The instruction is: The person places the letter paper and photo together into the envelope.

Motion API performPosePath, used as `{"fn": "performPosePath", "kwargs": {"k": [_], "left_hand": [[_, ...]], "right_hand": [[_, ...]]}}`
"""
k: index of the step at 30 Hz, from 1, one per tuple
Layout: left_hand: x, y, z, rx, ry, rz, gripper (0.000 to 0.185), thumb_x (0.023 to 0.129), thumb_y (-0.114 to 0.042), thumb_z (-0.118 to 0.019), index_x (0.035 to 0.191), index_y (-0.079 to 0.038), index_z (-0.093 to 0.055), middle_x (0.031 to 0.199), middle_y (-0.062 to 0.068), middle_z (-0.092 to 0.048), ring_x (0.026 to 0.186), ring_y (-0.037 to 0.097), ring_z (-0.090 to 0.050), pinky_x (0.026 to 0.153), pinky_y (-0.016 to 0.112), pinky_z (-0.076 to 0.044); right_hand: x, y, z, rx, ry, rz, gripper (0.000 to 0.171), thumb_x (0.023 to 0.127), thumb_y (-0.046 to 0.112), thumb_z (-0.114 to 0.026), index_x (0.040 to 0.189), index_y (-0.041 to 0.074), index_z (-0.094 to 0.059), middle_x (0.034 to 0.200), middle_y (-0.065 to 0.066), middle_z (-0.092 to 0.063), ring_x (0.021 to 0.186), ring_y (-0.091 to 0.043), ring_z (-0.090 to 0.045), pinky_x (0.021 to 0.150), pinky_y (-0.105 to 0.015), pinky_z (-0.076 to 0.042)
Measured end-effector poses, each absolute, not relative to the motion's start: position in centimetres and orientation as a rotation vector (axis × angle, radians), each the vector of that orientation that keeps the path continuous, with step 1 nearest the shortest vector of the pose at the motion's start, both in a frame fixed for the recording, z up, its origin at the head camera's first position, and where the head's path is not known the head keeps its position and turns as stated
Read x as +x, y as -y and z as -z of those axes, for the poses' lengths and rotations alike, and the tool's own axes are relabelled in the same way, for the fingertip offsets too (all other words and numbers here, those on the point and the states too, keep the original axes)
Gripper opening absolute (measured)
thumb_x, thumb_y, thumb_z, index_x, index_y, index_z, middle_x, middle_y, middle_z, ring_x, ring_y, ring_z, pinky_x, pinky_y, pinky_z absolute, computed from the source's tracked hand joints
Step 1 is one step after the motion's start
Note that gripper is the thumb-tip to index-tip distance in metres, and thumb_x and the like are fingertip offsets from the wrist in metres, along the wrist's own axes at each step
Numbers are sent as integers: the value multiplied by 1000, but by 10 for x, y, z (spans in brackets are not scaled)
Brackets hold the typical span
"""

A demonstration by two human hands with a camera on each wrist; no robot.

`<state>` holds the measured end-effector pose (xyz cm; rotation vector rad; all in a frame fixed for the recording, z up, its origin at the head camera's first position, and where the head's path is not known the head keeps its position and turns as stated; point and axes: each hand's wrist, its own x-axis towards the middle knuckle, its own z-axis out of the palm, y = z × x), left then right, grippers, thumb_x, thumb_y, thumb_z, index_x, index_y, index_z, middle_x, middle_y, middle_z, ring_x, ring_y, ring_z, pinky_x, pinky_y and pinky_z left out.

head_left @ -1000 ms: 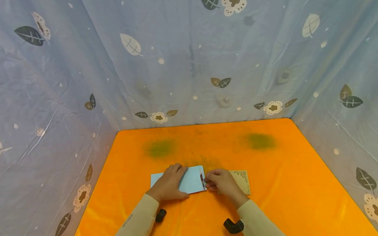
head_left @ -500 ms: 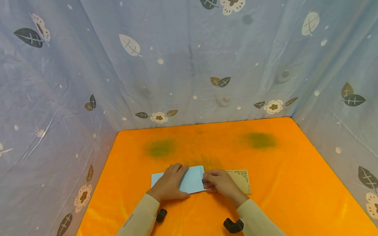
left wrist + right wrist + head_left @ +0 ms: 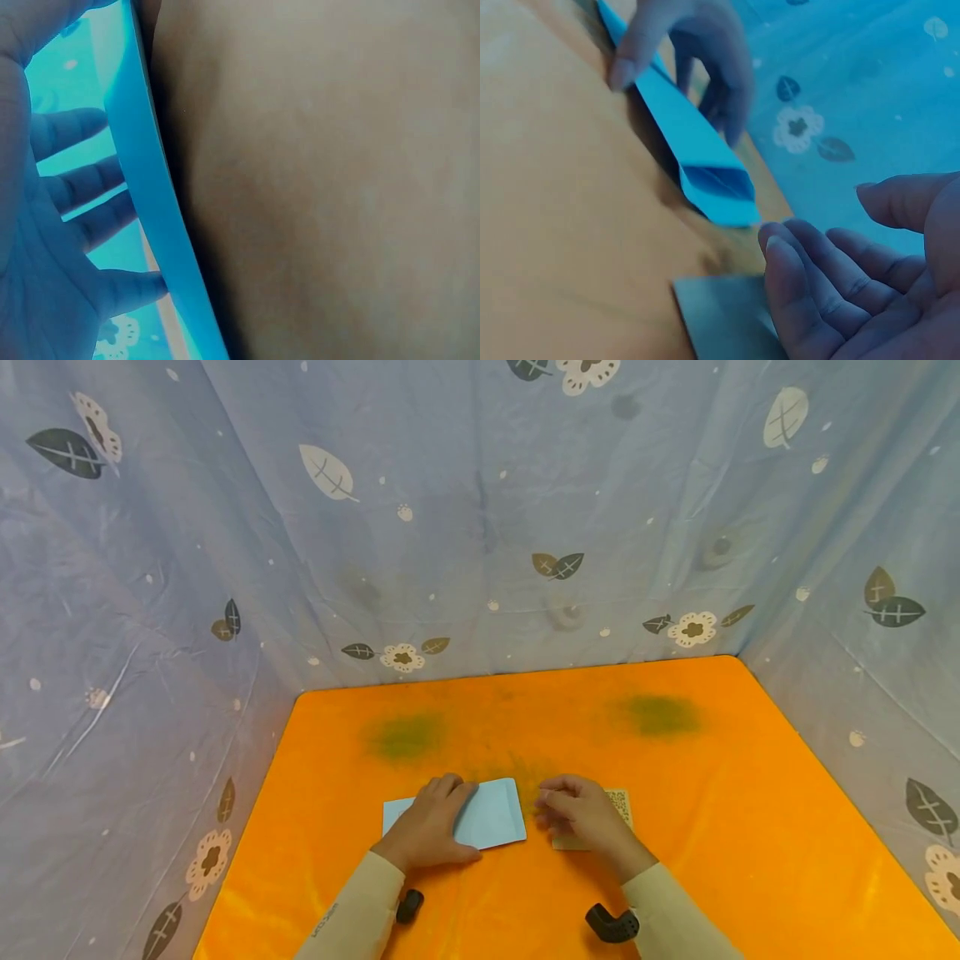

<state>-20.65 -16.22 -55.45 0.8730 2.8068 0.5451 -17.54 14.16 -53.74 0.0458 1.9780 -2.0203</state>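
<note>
A light blue envelope (image 3: 491,817) lies on the orange surface, its mouth facing right. Across it sits my left hand (image 3: 429,828), thumb at the near edge and fingers at the far edge, holding it. In the right wrist view the envelope's mouth (image 3: 720,187) gapes, with nothing sticking out. My right hand (image 3: 583,817) hovers just right of that mouth, apart from it, with loosely bent fingers and nothing in them. Beneath it, partly hidden, is a flat tan paper piece (image 3: 620,804) with an ornamental corner print. In the left wrist view my fingertips (image 3: 109,214) meet the envelope's edge.
The orange tabletop (image 3: 712,793) has two dark green smudges near the back. Blue-grey curtains (image 3: 480,510) printed with leaves and flowers enclose the back and both sides. Black wrist devices (image 3: 613,924) sit by both sleeves.
My right hand has pushed its fingertips into the envelope's mouth, then drawn back right. The dark reddish strip seen at the mouth earlier is out of sight. My left hand stays put.
</note>
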Motion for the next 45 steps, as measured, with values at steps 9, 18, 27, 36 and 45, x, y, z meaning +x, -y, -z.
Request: {"fn": "performPosePath", "kwargs": {"k": [9, 18, 27, 36, 45], "left_hand": [[-205, 163, 554, 906, -2819, -558, 101, 83, -60, -92, 162, -12, -51, 146, 8, -52, 129, 29, -50, 104, 49, -50], [-206, 163, 555, 900, -2813, -574, 100, 83, -59, -92, 161, -12, -52, 145, 8, -52, 129, 29, -50, 104, 49, -50], [-206, 163, 553, 881, -2799, -573, 101, 83, -59, -92, 162, -13, -51, 145, 6, -51, 129, 28, -49, 103, 48, -51], [-207, 164, 555, 875, -2803, -575, 99, 84, -59, -91, 162, -13, -51, 146, 6, -51, 129, 28, -49, 103, 47, -51], [-208, 164, 556, 878, -2808, -578, 99, 84, -59, -91, 161, -13, -51, 147, 6, -51, 130, 28, -49, 103, 47, -51]], "right_hand": [[-180, -173, 532, 141, -2084, 2038, 46, 110, 19, -67, 147, -7, -57, 122, -20, -74, 105, -36, -73, 84, -40, -62], [-179, -195, 530, 186, -2087, 2054, 49, 113, 20, -63, 153, -6, -51, 135, -25, -67, 114, -35, -72, 91, -39, -61], [-179, -213, 532, 219, -2113, 2041, 53, 113, 22, -64, 156, -5, -49, 138, -24, -66, 116, -34, -70, 91, -38, -61], [-176, -227, 534, 249, -2190, 1985, 56, 112, 24, -66, 157, -4, -48, 139, -24, -65, 118, -32, -68, 95, -38, -59], [-175, -239, 537, 295, -2237, 1952, 57, 112, 27, -66, 157, -5, -48, 143, -25, -60, 119, -31, -67, 100, -43, -57]]}}
